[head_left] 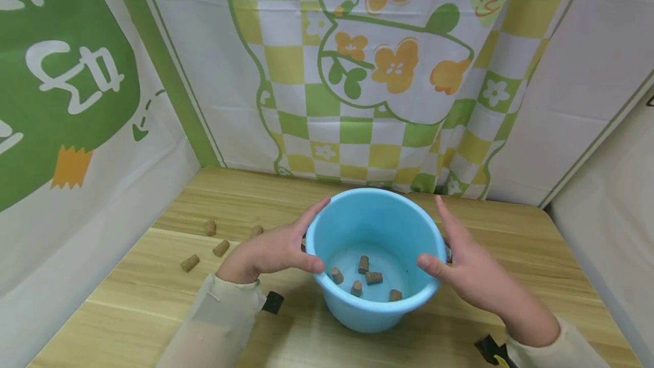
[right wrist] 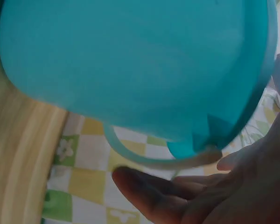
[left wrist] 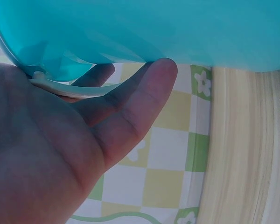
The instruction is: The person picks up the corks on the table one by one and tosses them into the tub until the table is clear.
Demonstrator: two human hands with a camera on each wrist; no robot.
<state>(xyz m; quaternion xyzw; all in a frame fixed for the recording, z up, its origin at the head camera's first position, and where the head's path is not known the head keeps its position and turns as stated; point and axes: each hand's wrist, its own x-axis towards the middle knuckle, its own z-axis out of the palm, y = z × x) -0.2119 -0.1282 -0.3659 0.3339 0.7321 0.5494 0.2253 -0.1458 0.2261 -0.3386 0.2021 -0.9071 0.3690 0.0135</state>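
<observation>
A light blue bucket [head_left: 375, 317] stands upright in front of me, with several corks [head_left: 374, 277] on its bottom. My left hand [head_left: 278, 249] lies along its left side, thumb and forefinger spread at the rim. In the left wrist view, fairly straight fingers [left wrist: 144, 102] touch the bucket wall beside the pale handle [left wrist: 79, 89]. On the other side, my right hand [head_left: 472, 266] is spread, its thumb near the rim. The right wrist view shows its fingers [right wrist: 149, 191] below the pale handle [right wrist: 163, 162], apart from the wall.
Several loose corks [head_left: 190, 263] lie on the wooden table [head_left: 117, 294] left of the bucket. A checked, flowered cloth [head_left: 352, 146] hangs behind the table. Printed sheets [head_left: 102, 101] line the left side, and a pale sheet [head_left: 613, 203] the right.
</observation>
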